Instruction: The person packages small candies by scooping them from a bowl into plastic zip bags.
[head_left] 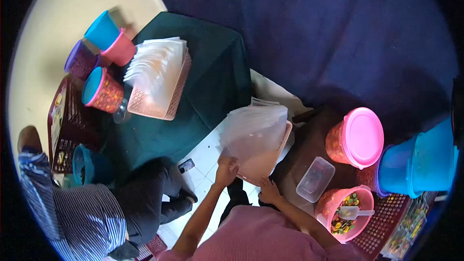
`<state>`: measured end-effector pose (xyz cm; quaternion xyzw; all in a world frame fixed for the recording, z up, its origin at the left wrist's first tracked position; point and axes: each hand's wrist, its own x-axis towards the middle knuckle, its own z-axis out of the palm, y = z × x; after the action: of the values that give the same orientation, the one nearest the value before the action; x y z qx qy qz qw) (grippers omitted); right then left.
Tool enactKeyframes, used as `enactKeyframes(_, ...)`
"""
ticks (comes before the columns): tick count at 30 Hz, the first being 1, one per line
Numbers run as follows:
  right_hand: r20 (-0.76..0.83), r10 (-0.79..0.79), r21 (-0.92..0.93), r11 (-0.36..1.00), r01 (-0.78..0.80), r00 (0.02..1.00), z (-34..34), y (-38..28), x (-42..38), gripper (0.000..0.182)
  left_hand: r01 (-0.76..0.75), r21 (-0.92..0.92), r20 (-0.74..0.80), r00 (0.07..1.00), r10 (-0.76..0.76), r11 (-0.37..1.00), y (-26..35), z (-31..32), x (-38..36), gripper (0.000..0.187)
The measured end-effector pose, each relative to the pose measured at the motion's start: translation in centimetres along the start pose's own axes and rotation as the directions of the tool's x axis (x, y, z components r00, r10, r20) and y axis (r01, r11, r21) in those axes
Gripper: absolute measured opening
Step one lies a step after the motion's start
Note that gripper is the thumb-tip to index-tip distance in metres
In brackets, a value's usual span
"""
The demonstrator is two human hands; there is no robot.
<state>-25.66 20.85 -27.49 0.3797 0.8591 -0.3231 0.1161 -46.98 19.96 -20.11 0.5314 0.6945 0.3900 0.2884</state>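
While the left hand (pixel 226 170) pinched the near edge of the clear bags (pixel 253 128) in the pink basket (pixel 288 137), the right hand (pixel 269 191) lay open — empty — just right, against the basket's near corner.

A dark brown table (pixel 309 140) carries a pink basket (pixel 263 164) of clear bags, a lidded pink tub (pixel 357 137), an open tub (pixel 345 208) of candy, a clear box (pixel 315 179) and blue tubs (pixel 415 162). A green-covered table (pixel 212 77) bears another basket (pixel 162 92) of bags. On the white floor tiles (pixel 205 157) lies a phone (pixel 186 166).
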Motion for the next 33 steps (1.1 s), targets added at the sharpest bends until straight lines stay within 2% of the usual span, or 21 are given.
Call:
enactKeyframes(2,-0.027,0.039,-0.008,0.999,-0.039,0.999,0.6,-0.5,-0.1,0.058,-0.051,0.160,0.011,0.999,0.050,0.986,-1.2,-0.2,3.1,0.027)
enactKeyframes(3,-0.061,0.052,0.093,0.995,-0.046,0.997,1.1,-0.1,0.0,0.056,-0.096,0.224,0.078,0.994,0.080,0.970,-2.9,0.0,4.4,0.032)
enactKeyframes(6,-0.105,0.137,0.236,0.966,-0.109,0.985,1.6,-0.8,2.1,0.052,-0.220,0.564,0.269,0.960,0.075,0.796,-2.4,-0.7,7.8,0.045)
enactKeyframes(7,-0.077,0.201,0.262,0.949,-0.175,0.977,0.4,-1.5,1.5,0.050,-0.249,0.548,0.290,0.952,0.097,0.798,-2.2,-0.7,8.7,0.045)
enactKeyframes(9,-0.087,0.293,0.303,0.918,-0.255,0.952,-1.0,-2.7,1.6,0.046,-0.229,0.698,0.316,0.949,-0.006,0.678,-2.2,-0.5,9.2,0.051)
enactKeyframes(10,-0.122,0.337,0.323,0.903,-0.283,0.934,-0.9,-3.1,1.8,0.043,-0.303,0.732,0.326,0.942,0.077,0.611,-3.3,-0.3,9.2,0.048)
enactKeyframes(13,-0.129,0.405,0.376,0.865,-0.334,0.905,-2.7,-4.4,2.0,0.038,-0.276,0.683,0.340,0.940,0.041,0.676,-5.6,0.2,10.3,0.041)
enactKeyframes(14,-0.115,0.392,0.374,0.868,-0.326,0.913,-3.1,-4.6,2.1,0.038,-0.315,0.634,0.318,0.939,0.133,0.706,-6.0,0.1,10.2,0.039)
enactKeyframes(15,-0.103,0.378,0.372,0.872,-0.317,0.920,-3.2,-5.0,2.2,0.037,-0.328,0.624,0.334,0.933,0.137,0.709,-6.2,-0.1,10.3,0.039)
enactKeyframes(17,-0.182,0.402,0.349,0.880,-0.323,0.898,-2.1,-5.2,2.3,0.037,-0.332,0.548,0.415,0.905,0.096,0.768,-6.4,-0.6,10.9,0.041)
enactKeyframes(19,-0.163,0.557,0.467,0.771,-0.433,0.814,-0.3,-4.9,3.2,0.035,-0.339,0.476,0.441,0.890,0.113,0.811,-6.8,-1.1,11.7,0.046)
enactKeyframes(21,-0.191,0.570,0.496,0.759,-0.422,0.799,-0.3,-5.4,3.3,0.036,-0.270,0.275,0.517,0.851,0.096,0.923,-6.6,-1.6,12.1,0.047)
enactKeyframes(22,-0.213,0.574,0.521,0.751,-0.406,0.791,-0.6,-6.0,3.2,0.037,-0.284,0.268,0.527,0.843,0.106,0.921,-6.2,-1.7,12.1,0.047)
enactKeyframes(24,-0.200,0.545,0.613,0.718,-0.330,0.814,-2.6,-7.3,2.6,0.043,-0.141,0.005,0.603,0.790,0.109,0.990,-5.4,-2.1,12.0,0.045)
enactKeyframes(25,-0.190,0.500,0.691,0.679,-0.247,0.845,-3.4,-8.0,2.5,0.051,-0.152,0.000,0.613,0.781,0.119,0.988,-5.0,-2.1,11.9,0.045)
enactKeyframes(26,-0.194,0.513,0.697,0.671,-0.251,0.836,-3.2,-8.3,2.9,0.051,-0.008,-0.062,0.667,0.743,0.048,0.998,-4.5,-1.9,11.6,0.043)
enactKeyframes(28,-0.498,0.334,0.484,0.873,-0.063,0.800,-3.1,-9.3,3.5,0.067,0.289,-0.167,0.758,0.649,-0.064,0.943,-4.3,-1.2,11.1,0.045)
enactKeyframes(29,-0.498,0.347,0.492,0.868,-0.070,0.795,-2.9,-10.0,3.7,0.067,0.287,-0.161,0.767,0.639,-0.063,0.944,-4.2,-0.9,10.7,0.045)
enactKeyframes(31,-0.375,0.447,0.599,0.785,-0.156,0.812,-5.7,-12.1,3.6,0.078,0.402,-0.306,0.781,0.625,-0.014,0.863,-3.1,-0.7,10.4,0.045)
enactKeyframes(32,-0.410,0.510,0.597,0.777,-0.200,0.756,-5.7,-12.7,4.0,0.065,0.458,-0.316,0.792,0.610,-0.035,0.831,-2.6,-0.8,10.1,0.045)
enactKeyframes(33,-0.418,0.515,0.596,0.777,-0.202,0.748,-4.4,-12.3,4.5,0.065,0.450,-0.319,0.794,0.607,-0.024,0.834,-2.4,-0.7,10.0,0.045)
